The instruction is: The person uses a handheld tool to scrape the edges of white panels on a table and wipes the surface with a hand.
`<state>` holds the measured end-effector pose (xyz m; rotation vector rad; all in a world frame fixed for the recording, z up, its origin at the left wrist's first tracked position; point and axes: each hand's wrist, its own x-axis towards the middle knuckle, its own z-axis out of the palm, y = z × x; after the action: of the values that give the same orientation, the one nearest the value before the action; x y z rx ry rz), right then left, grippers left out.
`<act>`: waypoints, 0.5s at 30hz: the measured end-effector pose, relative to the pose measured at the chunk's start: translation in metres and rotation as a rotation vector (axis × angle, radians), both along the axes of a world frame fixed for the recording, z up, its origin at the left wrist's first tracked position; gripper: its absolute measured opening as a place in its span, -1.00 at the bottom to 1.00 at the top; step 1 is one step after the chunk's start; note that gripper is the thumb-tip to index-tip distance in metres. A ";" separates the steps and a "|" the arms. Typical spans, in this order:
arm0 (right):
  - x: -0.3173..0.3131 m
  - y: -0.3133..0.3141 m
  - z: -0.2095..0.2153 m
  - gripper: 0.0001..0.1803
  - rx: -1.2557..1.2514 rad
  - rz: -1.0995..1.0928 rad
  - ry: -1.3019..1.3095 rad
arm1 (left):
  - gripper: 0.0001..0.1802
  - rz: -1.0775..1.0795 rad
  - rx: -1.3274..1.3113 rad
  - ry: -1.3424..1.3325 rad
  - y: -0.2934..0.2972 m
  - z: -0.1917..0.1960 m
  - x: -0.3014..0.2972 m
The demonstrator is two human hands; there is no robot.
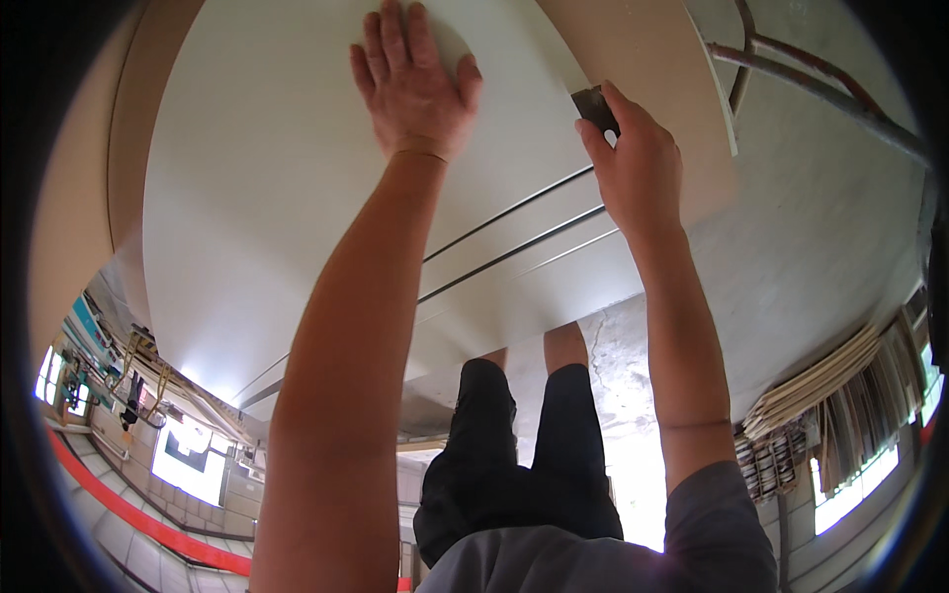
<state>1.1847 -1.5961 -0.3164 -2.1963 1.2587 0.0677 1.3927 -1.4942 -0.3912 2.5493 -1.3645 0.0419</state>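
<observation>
A large pale panel lies in front of me, with thin dark lines running across its near right part. My left hand rests on the panel's face, palm down, fingers stretched out and a little apart. At the panel's right edge, my right hand grips a small dark flat tool with a light spot or hole in it. Its exact kind I cannot make out. Thumb and fingers close around the tool, which touches or nearly touches the edge.
Brown board shows beneath the panel. A rusty metal pipe frame stands at the far right. Stacked thin boards lean at the lower right. Equipment stands at the left, near a bright window. The concrete floor is cracked.
</observation>
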 end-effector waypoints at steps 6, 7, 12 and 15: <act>0.051 -0.024 0.005 -0.55 0.122 0.011 0.166 | -0.12 0.072 0.100 0.123 0.001 0.006 -0.006; 0.057 -0.027 0.003 -0.55 0.107 0.028 0.159 | -0.14 0.071 0.094 0.120 0.003 0.004 -0.007; 0.106 -0.056 0.003 -0.61 0.077 0.076 0.131 | -0.19 0.064 0.046 0.245 0.001 0.016 -0.007; 0.138 -0.073 -0.002 -0.67 0.064 0.089 0.083 | -0.15 -0.021 -0.021 0.320 0.027 0.009 0.026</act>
<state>1.3232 -1.6691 -0.3179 -2.2132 1.1858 0.2342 1.4183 -1.4673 -0.3820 2.3935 -1.2572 -0.3386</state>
